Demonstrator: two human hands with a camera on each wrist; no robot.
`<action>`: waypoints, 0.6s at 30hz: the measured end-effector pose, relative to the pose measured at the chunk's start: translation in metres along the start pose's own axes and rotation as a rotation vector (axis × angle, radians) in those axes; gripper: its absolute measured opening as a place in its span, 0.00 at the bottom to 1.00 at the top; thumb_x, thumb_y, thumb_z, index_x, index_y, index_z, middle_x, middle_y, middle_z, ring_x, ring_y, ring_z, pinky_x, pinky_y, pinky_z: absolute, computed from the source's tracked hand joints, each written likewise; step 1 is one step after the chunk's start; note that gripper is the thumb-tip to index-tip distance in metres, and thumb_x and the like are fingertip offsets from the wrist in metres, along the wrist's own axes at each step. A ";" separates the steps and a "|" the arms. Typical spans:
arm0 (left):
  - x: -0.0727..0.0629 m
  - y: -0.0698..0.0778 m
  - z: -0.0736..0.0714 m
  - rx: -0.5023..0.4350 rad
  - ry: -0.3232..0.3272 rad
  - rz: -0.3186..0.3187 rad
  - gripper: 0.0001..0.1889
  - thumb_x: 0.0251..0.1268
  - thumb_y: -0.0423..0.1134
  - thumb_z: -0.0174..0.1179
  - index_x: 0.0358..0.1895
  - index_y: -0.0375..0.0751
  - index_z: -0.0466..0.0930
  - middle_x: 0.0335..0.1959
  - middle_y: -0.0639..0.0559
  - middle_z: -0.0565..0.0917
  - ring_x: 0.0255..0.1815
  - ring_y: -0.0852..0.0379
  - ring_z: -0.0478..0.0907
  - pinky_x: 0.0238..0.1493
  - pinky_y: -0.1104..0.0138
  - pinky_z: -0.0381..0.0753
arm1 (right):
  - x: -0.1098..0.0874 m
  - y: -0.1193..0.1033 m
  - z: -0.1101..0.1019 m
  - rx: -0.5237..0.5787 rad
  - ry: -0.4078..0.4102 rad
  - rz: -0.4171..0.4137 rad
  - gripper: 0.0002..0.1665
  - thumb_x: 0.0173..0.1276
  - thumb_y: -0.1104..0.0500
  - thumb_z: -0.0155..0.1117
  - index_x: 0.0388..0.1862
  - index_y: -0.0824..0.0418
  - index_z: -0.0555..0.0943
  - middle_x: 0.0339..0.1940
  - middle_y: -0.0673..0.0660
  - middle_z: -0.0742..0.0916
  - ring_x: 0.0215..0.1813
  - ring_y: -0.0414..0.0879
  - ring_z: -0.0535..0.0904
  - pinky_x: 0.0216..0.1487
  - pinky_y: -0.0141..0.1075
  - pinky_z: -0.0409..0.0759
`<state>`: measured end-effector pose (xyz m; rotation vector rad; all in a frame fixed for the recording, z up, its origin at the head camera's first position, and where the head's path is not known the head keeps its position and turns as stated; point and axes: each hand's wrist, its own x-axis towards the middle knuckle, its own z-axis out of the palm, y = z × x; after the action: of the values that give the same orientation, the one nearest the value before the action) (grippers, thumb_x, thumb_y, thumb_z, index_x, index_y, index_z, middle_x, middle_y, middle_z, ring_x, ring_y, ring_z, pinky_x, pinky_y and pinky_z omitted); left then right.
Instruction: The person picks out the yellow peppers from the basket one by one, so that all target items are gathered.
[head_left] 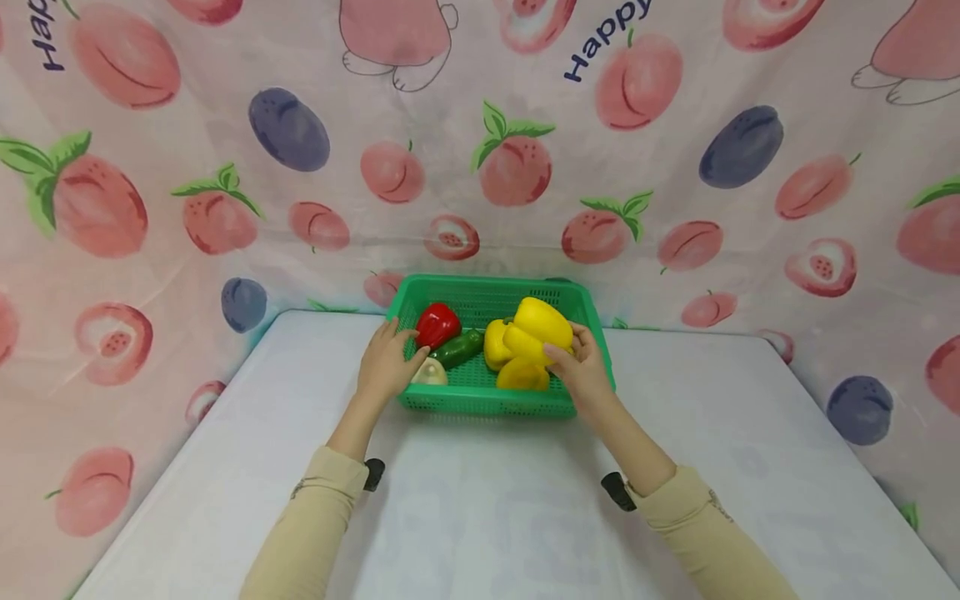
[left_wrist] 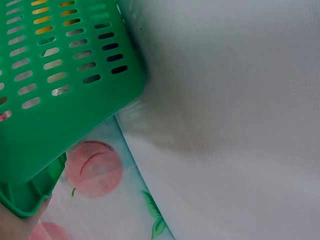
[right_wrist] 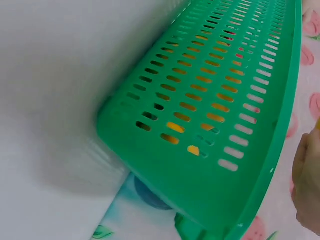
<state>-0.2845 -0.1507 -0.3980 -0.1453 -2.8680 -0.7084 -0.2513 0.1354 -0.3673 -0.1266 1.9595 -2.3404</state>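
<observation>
A green plastic basket [head_left: 487, 402] with slotted walls stands near the table's far edge. My left hand [head_left: 384, 362] grips its left rim, thumb reaching inside; the left wrist view shows part of that hand against the basket's lip [left_wrist: 30, 205]. My right hand [head_left: 583, 367] holds a large yellow bell pepper [head_left: 543, 321] over the basket's right half. Beneath and beside it lie another yellow pepper [head_left: 495, 346] and a darker yellow rounded piece [head_left: 522, 377]. At the left inside are a red bell pepper [head_left: 438, 323], a dark green elongated vegetable [head_left: 459, 348] and a pale round piece [head_left: 431, 372].
The basket rests on a white-covered table [head_left: 480, 508]. Behind and beside the table hangs a pink cloth [head_left: 450, 175] printed with fruit. Black straps [head_left: 617, 492] show at both wrists, below beige sleeves [head_left: 311, 517].
</observation>
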 end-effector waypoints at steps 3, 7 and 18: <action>0.001 -0.001 0.000 -0.003 0.002 0.004 0.25 0.68 0.51 0.51 0.60 0.36 0.73 0.72 0.33 0.59 0.74 0.36 0.51 0.71 0.45 0.56 | -0.001 -0.001 -0.006 0.077 -0.025 0.026 0.21 0.71 0.63 0.52 0.58 0.51 0.60 0.55 0.49 0.71 0.50 0.37 0.75 0.55 0.26 0.76; 0.001 -0.001 0.000 -0.003 0.003 0.008 0.25 0.68 0.51 0.51 0.60 0.36 0.73 0.72 0.33 0.59 0.74 0.36 0.51 0.72 0.45 0.55 | -0.003 -0.004 -0.015 0.123 -0.078 0.033 0.20 0.71 0.63 0.49 0.59 0.49 0.60 0.53 0.49 0.71 0.49 0.37 0.75 0.53 0.24 0.77; 0.000 -0.001 0.000 0.001 0.007 0.009 0.25 0.69 0.51 0.51 0.60 0.36 0.73 0.71 0.33 0.59 0.74 0.36 0.51 0.72 0.45 0.55 | -0.009 -0.005 -0.036 0.271 -0.215 -0.110 0.14 0.68 0.65 0.46 0.48 0.52 0.72 0.41 0.47 0.77 0.41 0.39 0.73 0.46 0.25 0.77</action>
<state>-0.2848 -0.1515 -0.3989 -0.1553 -2.8595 -0.7047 -0.2465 0.1723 -0.3683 -0.4561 1.5612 -2.5114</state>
